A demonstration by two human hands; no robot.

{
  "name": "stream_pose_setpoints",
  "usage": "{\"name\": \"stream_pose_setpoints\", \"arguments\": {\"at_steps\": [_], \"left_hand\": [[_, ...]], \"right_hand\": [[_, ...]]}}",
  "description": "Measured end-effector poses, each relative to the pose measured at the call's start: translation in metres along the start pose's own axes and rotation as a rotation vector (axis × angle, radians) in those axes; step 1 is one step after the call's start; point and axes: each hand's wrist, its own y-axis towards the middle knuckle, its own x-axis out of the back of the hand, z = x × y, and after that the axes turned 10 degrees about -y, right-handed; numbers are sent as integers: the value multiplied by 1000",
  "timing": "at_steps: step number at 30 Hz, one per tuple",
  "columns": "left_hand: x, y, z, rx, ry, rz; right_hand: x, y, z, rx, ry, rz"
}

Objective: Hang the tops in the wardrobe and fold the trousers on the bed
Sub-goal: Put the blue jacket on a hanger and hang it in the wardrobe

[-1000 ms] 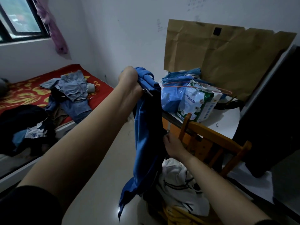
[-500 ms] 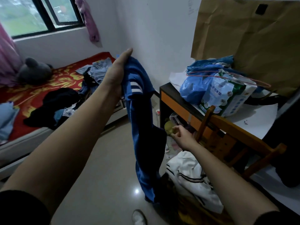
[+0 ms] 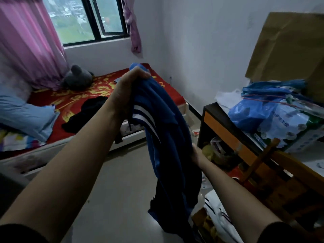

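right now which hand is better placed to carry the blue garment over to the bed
Probably left: the left hand grips the blue garment at its top, nearer the bed; the right hand sits low by the desk.

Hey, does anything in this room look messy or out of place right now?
Yes. A black garment lies crumpled on the bed, unfolded. A white striped garment sits heaped beside the wooden chair, not hung. Scraps of litter dot the floor by the desk.

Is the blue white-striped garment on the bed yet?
No, the left hand holds the blue white-striped garment hanging above the floor.
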Motion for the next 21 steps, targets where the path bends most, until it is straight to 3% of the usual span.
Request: {"name": "stream_pose_setpoints", "arguments": {"at_steps": [2, 3, 9, 12, 14, 15, 17, 21], "left_hand": [[49, 8, -1, 53, 107, -65], [77, 11, 2, 95, 220, -100], [249, 3, 82, 598, 1088, -227], [285, -6, 126, 870, 1297, -86], [291, -4, 145, 905, 1455, 71], [290, -2, 153, 870, 1448, 117], [281, 8, 160, 778, 1204, 115], [259, 34, 172, 451, 869, -45]], "right_hand": [[-4, 8, 28, -29, 443, -110], [-7, 14, 41, -41, 536, -176], [-43, 25, 114, 203, 200, -345], [-69, 22, 148, 377, 166, -329], [-87, 20, 170, 447, 182, -269], [-94, 17, 179, 476, 197, -249], [-107, 14, 196, 526, 250, -232], [-131, 3, 217, 611, 322, -182]]}}
